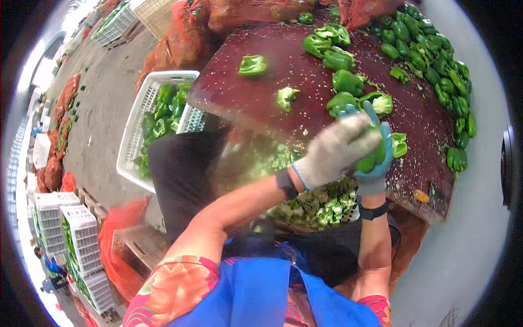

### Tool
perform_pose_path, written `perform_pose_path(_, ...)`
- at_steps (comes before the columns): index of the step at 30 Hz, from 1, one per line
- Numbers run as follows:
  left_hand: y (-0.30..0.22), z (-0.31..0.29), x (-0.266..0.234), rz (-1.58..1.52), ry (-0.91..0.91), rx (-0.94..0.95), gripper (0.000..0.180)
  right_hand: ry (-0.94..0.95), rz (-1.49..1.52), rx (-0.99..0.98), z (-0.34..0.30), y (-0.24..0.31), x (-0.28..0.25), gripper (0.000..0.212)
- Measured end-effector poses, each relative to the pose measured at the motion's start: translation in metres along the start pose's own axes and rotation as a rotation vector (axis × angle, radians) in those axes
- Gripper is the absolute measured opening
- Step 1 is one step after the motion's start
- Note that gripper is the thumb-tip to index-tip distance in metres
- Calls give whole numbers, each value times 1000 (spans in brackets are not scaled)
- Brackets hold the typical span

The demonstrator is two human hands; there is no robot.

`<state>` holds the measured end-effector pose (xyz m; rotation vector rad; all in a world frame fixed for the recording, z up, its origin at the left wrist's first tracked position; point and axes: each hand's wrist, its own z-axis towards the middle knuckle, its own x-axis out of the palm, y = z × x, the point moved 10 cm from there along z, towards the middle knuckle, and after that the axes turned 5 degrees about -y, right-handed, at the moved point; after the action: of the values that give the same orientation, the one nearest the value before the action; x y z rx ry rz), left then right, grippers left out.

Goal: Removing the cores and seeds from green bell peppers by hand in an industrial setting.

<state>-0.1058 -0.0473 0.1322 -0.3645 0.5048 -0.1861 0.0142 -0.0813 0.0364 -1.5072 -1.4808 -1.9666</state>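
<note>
My right hand (379, 166), in a blue-and-grey glove, grips a green bell pepper (370, 156) over the near edge of the dark red table. Against the pepper's left side is my left hand (340, 150), in a whitish glove. Its fingers are curled and somewhat blurred, and what they hold, if anything, is hidden. Just beyond both hands lie several whole and cut bell peppers (347, 83). A pale pepper core (287, 98) sits to their left, with a hollowed pepper piece (253, 65) farther off. Below my hands, a container holds many pepper cores and scraps (332, 211).
A white crate (131, 136) with green peppers stands left of the table (229, 82). More peppers (430, 54) are heaped along the right edge. Red mesh sacks (185, 43) crowd the far side. Stacked white crates (81, 234) stand at lower left.
</note>
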Motion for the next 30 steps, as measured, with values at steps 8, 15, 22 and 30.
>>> perform_pose_path(8,102,25,-135,351,-92,25,50,-371,-287,-1,-9,30,-48,57)
perform_pose_path(15,252,-36,-276,807,223,-553,29,-320,-501,100,3,-11,-31,56)
perform_pose_path(22,200,-55,-47,413,483,-726,66,-226,-649,187,18,-52,-37,50)
perform_pose_path(30,263,-94,-1,30,313,-960,43,-200,-812,250,22,-55,-28,51)
